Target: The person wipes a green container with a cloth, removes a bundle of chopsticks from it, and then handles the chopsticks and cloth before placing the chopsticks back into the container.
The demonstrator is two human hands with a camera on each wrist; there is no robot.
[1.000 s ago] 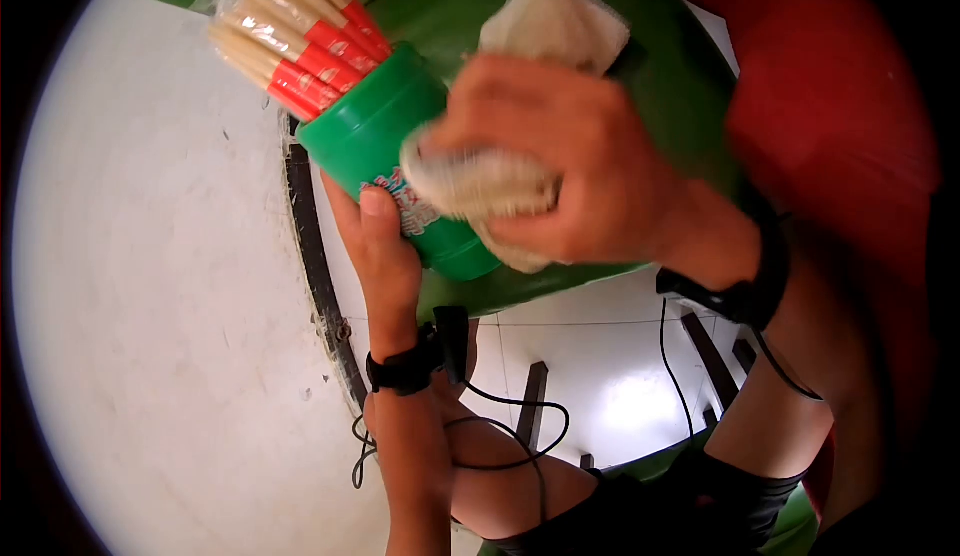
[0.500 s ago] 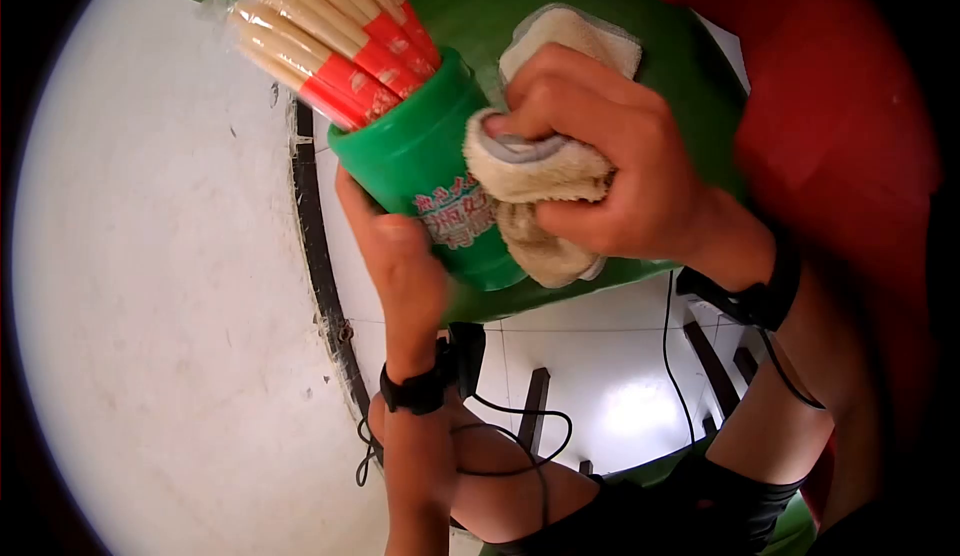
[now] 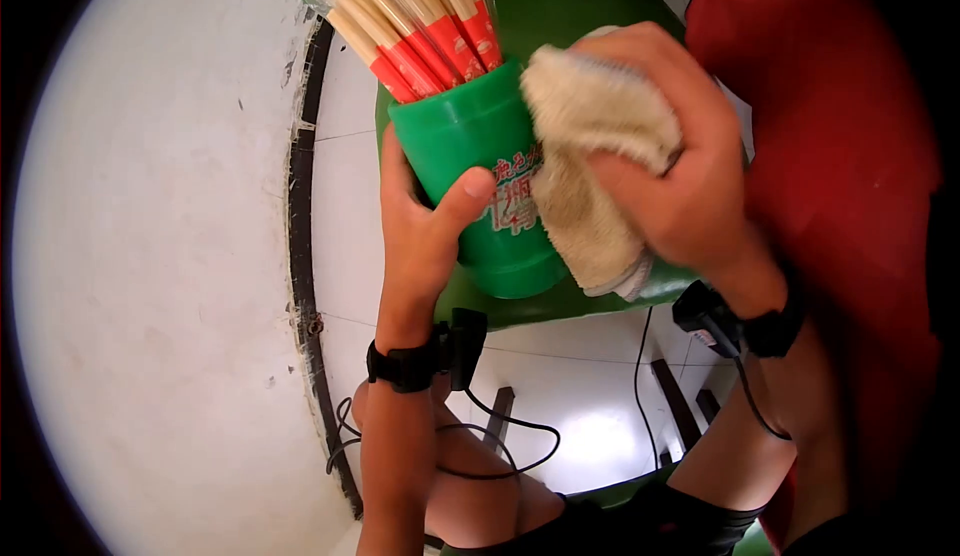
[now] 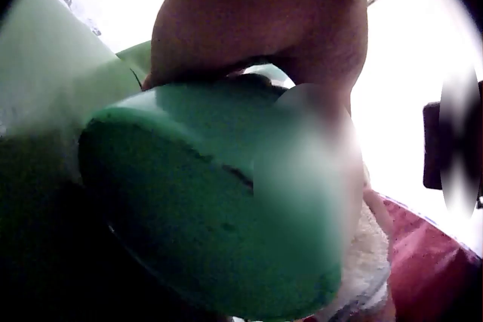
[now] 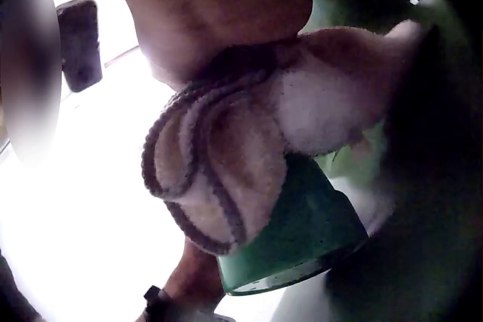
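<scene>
My left hand (image 3: 425,236) grips a green plastic chopstick holder (image 3: 460,141) from its left side, the thumb lying across the front near the printed red lettering. Bundles of plastic-wrapped chopsticks (image 3: 420,36) with red paper bands stick out of its top. Bunched in my right hand (image 3: 700,166) is a beige terry cloth (image 3: 600,106) with a grey edge, held against the holder's right side. A lower fold of it hangs down beside the holder. In the left wrist view the holder's round base (image 4: 196,209) faces the camera. The right wrist view shows the cloth (image 5: 234,148) overlapping the holder.
Beneath the holder is a green chair seat (image 3: 570,1). Red fabric (image 3: 820,176) hangs along the right. To the left rises a pale scuffed wall (image 3: 150,256) with a dark strip. Black cables (image 3: 515,426) run from wrist straps past bare legs, over a white tiled floor (image 3: 590,426).
The holder and chopsticks have shifted right in the head view and stand more upright. My right hand has moved right with the cloth, which has opened out lower down.
</scene>
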